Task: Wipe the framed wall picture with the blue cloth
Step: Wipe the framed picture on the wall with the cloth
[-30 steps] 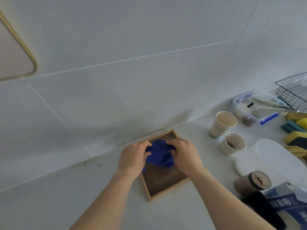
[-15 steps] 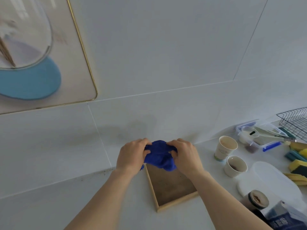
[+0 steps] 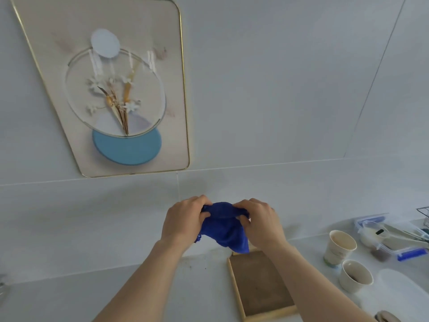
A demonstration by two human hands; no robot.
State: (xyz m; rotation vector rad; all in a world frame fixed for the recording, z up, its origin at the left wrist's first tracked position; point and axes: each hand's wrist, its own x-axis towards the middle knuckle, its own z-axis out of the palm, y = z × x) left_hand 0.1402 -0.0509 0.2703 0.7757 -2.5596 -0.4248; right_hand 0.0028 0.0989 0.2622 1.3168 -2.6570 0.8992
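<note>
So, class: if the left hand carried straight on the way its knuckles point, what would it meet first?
Probably the bare wall tile behind the counter. The left hand, gripping the blue cloth, sits below the framed picture, so it would likely miss it; depth is unclear.

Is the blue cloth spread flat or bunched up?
Bunched: the blue cloth hangs crumpled between the left hand and right hand.

Soft blue cloth (image 3: 224, 230); matt wooden tray (image 3: 262, 287); glossy wall tiles (image 3: 278, 89).
</note>
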